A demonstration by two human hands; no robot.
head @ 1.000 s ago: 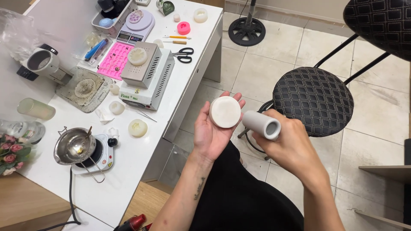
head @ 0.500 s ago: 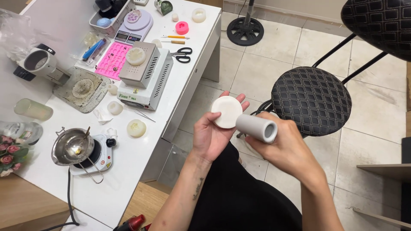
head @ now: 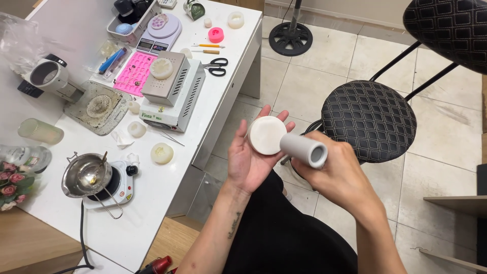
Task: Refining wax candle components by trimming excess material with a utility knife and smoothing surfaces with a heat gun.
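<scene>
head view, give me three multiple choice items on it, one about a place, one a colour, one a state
1. Where does the white round disc lie?
A. on the open palm of the left hand
B. on the black stool
C. on the floor tiles

2. What colour is the flat mould tray on the white table?
A. green
B. pink
C. black

3. How is the grey tube held?
A. standing loose on the table
B. lying on the stool
C. gripped in the right hand, its near end against the disc

Answers: 1 A, the disc rests on the upturned palm with the fingers spread behind it. 2 B, the tray beside the metal box is bright pink. 3 C, the right hand wraps around the tube and its open end faces the camera.
</scene>
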